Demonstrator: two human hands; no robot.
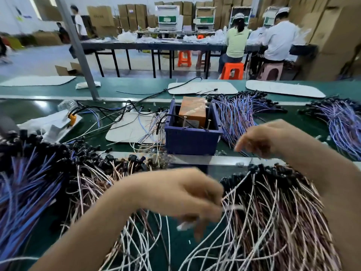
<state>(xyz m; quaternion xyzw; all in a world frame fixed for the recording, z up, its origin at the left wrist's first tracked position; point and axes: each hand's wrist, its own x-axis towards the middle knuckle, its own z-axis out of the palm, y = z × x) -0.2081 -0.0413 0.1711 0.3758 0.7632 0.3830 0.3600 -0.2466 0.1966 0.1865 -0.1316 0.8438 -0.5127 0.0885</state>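
Green bench (293, 119) work appears at an early stage: big heaps of wires (277, 216) remain loose, the left hand (175, 194) pinches one white wire (234, 207) at the near heap, and the right hand (261, 139) hovers with fingers curled beside the blue bin (191, 142), grip indeterminate.

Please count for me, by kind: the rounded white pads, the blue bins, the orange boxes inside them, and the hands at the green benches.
Rounded white pads: 4
Blue bin: 1
Orange box, inside the bin: 1
Hands: 2, left hand pinching a white wire, right hand
Total: 8
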